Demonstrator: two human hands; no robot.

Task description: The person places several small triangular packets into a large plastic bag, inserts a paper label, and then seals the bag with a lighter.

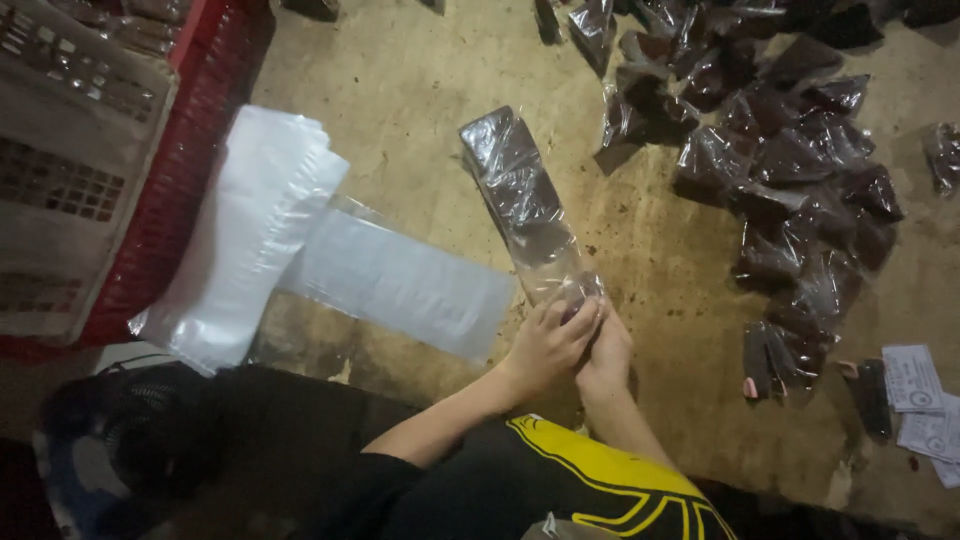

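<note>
A person seated on a stained concrete floor (420,90) grips the near end of a long clear plastic bag (520,200) packed with a dark brown block. The bag lies flat on the floor, its long axis running from the hands up and away toward the upper left; the filled, blunt end points away from the person, and the empty, gathered neck of plastic points back at them.

Both hands meet at that neck. The left hand (548,345) is curled over it from the left, fingers closed on the plastic. The right hand (606,352) presses in from the right, its fingers folded tight against the same end and touching the left hand. Neither hand is open; both are clamped on the bag's neck.

Just left of the bag, a flat empty clear bag (400,280) lies across the floor, one end tucked under a thick stack of white plastic bags (250,230). Beside the stack stands a red crate (170,190) with a pale basket (70,160) set in it.

To the right, well apart from the hands, a heap of filled dark packets (790,170) spreads over the floor. A few paper slips (915,385) lie near the right edge.
</note>
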